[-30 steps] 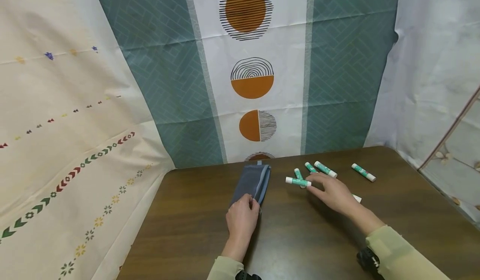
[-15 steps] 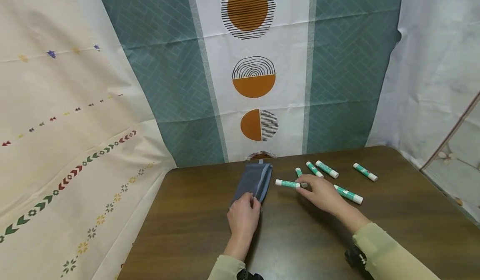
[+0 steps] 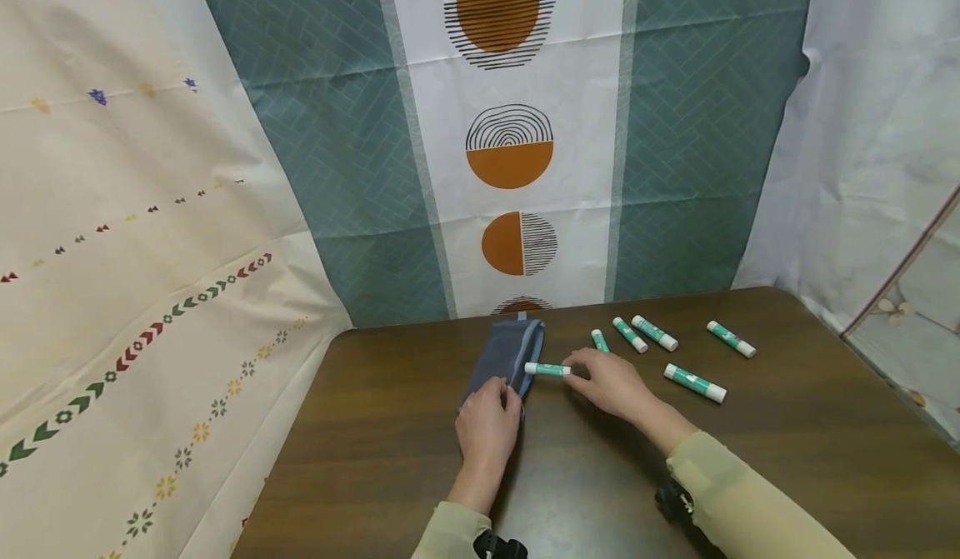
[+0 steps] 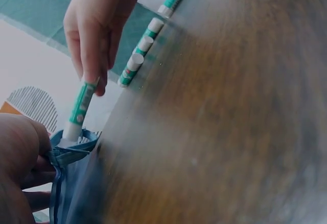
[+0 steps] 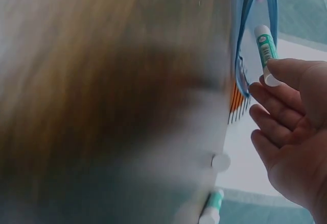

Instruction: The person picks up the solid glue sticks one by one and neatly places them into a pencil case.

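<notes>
A blue-grey zip pouch (image 3: 498, 351) lies near the table's back edge, its zipped side gaping toward the right. My left hand (image 3: 486, 426) pinches the pouch's near end. Between thumb and fingertips, my right hand (image 3: 609, 384) holds a green-and-white glue stick (image 3: 547, 369) by one end. The stick's other end overlaps the zipped edge in the head view. In the left wrist view, the white tip of the glue stick (image 4: 80, 106) is right at the pouch's mouth. The right wrist view shows the remaining fingers of my right hand (image 5: 291, 122) spread loosely below the thumb.
Several more glue sticks lie on the wooden table (image 3: 360, 426) to the right. The closest to me is a larger glue stick (image 3: 695, 383); another glue stick (image 3: 731, 339) lies farthest right. A patterned cloth (image 3: 525, 167) hangs behind the table.
My right hand has carried the glue stick leftward from the other sticks to the pouch's zipped edge, uncovering the larger stick. My left hand keeps its hold on the pouch.
</notes>
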